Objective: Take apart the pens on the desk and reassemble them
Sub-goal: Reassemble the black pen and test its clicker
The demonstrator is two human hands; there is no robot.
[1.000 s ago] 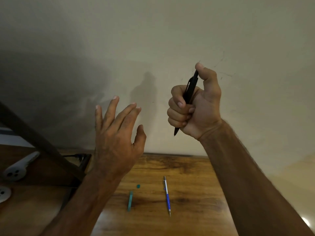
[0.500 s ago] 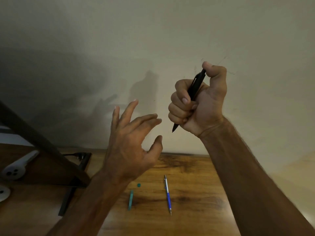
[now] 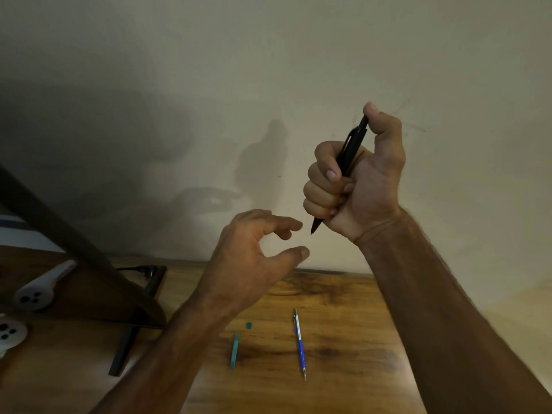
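Right hand grips black pen upright, thumb on top. Left hand empty, fingers loosely curved, just beside the tip. Judgement: pinch tip section, twist against a steady right grip. Blue pen lies below both hands.

The wooden desk is carrying a blue-and-silver pen, lying below the right hand. A teal pen piece and a tiny teal cap are lying apart, beneath the left hand. A dark frame is standing farther left.
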